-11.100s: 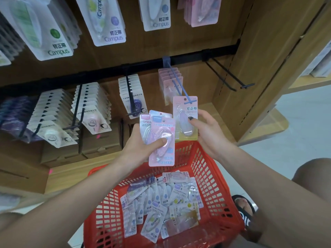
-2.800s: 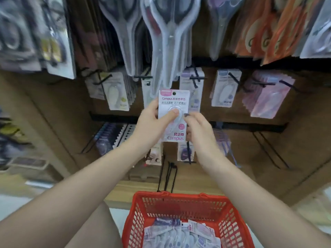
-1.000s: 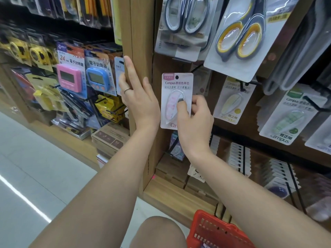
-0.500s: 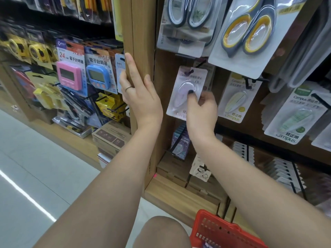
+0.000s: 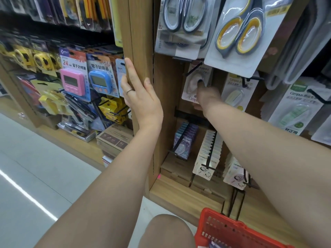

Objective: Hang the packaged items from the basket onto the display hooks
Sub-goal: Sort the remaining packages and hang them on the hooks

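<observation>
Under the big yellow scissors pack point(image 5: 240, 33), the right hand point(image 5: 207, 94) reaches deep into the shelf and holds a small white packaged item point(image 5: 192, 83) up at a black display hook point(image 5: 192, 70). Its thumb presses on the front of the pack, and the other fingers seem to be curled behind it, though I cannot see them well. The pack sits tilted on the hook, and I cannot tell if the hole is all the way on. If the hand lets go too soon, the pack could slip off the hook's tip and fall down onto the rows of packs below the scissors. The hook is dark and half hidden by the scissors pack, so the hole could miss it. The arm could also bump the pack with the yellow shape point(image 5: 236, 93) just right of the hook and knock it loose. To the left of the scissors, the left hand point(image 5: 141, 97) lies flat with straight fingers on the wooden post point(image 5: 136, 33), holding nothing. Far below the scissors, the red basket point(image 5: 232, 230) waits with more packs.
</observation>
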Motion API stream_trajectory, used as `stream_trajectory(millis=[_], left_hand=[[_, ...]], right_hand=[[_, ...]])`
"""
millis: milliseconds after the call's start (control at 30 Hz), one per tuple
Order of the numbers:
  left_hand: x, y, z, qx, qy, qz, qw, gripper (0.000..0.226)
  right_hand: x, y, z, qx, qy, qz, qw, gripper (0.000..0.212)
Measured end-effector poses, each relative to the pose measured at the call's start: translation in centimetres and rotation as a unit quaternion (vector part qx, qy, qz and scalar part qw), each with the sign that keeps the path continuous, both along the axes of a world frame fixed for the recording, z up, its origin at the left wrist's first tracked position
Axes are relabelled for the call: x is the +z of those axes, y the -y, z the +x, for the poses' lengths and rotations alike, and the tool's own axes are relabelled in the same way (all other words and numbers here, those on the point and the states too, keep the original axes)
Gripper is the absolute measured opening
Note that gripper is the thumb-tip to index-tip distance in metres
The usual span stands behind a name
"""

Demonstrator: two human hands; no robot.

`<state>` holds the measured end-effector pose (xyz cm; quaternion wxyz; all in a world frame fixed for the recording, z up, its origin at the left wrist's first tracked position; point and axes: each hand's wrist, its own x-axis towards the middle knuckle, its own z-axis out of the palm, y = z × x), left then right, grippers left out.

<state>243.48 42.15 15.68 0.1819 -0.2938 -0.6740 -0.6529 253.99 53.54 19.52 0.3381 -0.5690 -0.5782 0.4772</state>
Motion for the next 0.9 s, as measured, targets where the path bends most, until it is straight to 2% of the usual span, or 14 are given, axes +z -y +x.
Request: stream_trajectory(millis=[67, 133, 233, 333, 467, 600, 733, 800, 833, 900], left_hand=[[0.3, 0.3, 0.3, -0.004, 0.003, -0.01, 1.0, 0.06], [0.7, 0.9, 0.4, -0.018, 0.002, -0.027, 0.999, 0.06], [1.2, 2.0, 0.2, -0.05, 0.012, -0.063, 0.997, 0.063], [1.8, 3.3, 1.2, -0.033, 0.047, -0.114, 0.992, 0.07], [0.3, 5.7, 8.1, -0.024, 0.036, -0.112, 0.993, 0.06], [-4.8, 7.3, 17.6, -0.153, -0.021, -0.148, 0.977, 0.036], [-11.4, 8.1, 25.3, -0.274, -0.108, -0.217, 0.931, 0.023], [-15.2, 8.9, 28.5, -0.323, -0.147, -0.281, 0.892, 0.016], [-17.2, 9.4, 29.8, -0.353, -0.169, -0.32, 0.863, 0.014], [-21.4, 10.5, 31.7, -0.426, -0.217, -0.404, 0.78, 0.01]], right_hand=[[0.8, 0.5, 0.3, 0.008, -0.002, -0.047, 0.999, 0.053], [1.1, 1.7, 1.0, 0.041, 0.024, -0.064, 0.997, 0.062], [0.3, 3.3, 2.4, 0.075, 0.055, -0.033, 0.995, 0.061], [-1.4, 5.5, 4.5, 0.075, 0.047, 0.001, 0.996, 0.057], [-4.4, 9.1, 10.1, 0.081, 0.02, 0.081, 0.993, 0.034], [-8.9, 12.5, 18.5, -0.014, -0.028, 0.138, 0.99, 0.003], [-14.8, 15.2, 27.6, -0.138, -0.044, 0.14, 0.979, 0.012], [-17.8, 16.9, 31.6, -0.192, -0.032, 0.13, 0.972, 0.008], [-19.4, 17.7, 33.5, -0.212, -0.021, 0.125, 0.969, 0.006], [-22.7, 19.1, 36.8, -0.232, 0.014, 0.105, 0.967, 0.007]])
